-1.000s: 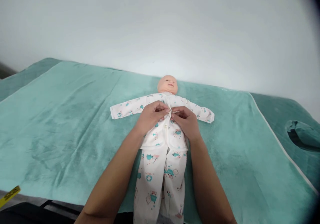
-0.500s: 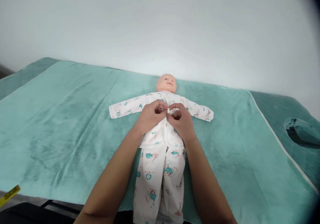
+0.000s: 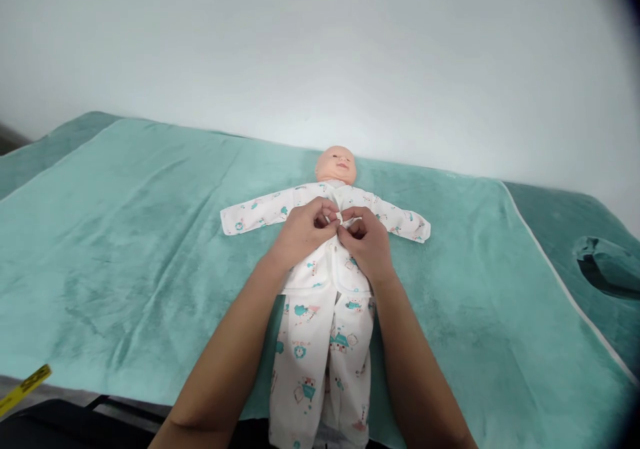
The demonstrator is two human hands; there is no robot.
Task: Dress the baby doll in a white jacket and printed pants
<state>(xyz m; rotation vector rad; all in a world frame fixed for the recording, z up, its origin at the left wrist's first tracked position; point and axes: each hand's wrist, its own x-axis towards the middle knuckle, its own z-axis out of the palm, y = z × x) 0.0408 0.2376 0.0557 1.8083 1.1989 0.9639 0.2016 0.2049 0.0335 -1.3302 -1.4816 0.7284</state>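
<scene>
A baby doll [image 3: 336, 163] lies on its back, dressed in a white printed shirt [image 3: 263, 210] with the sleeves spread wide. Matching printed trousers [image 3: 303, 362] cover its legs. My left hand [image 3: 307, 231] and my right hand [image 3: 367, 239] meet at the middle of the chest. Thumb and fingers of each hand pinch an edge of the shirt's front opening. Between the fingertips shows a bit of white cloth; any fastener there is too small to make out. Below the hands the shirt's front edges lie close together down to the hem.
The doll rests on a green sheet [image 3: 150, 249] over a padded bed [image 3: 560, 215]. An oval hole [image 3: 610, 269] opens at the bed's right end. A white wall [image 3: 300, 55] rises behind. Yellow tape [image 3: 25, 389] shows at the lower left.
The view has shifted slightly. Both hands stay at the chest, with small movements of the fingertips on the shirt's edges.
</scene>
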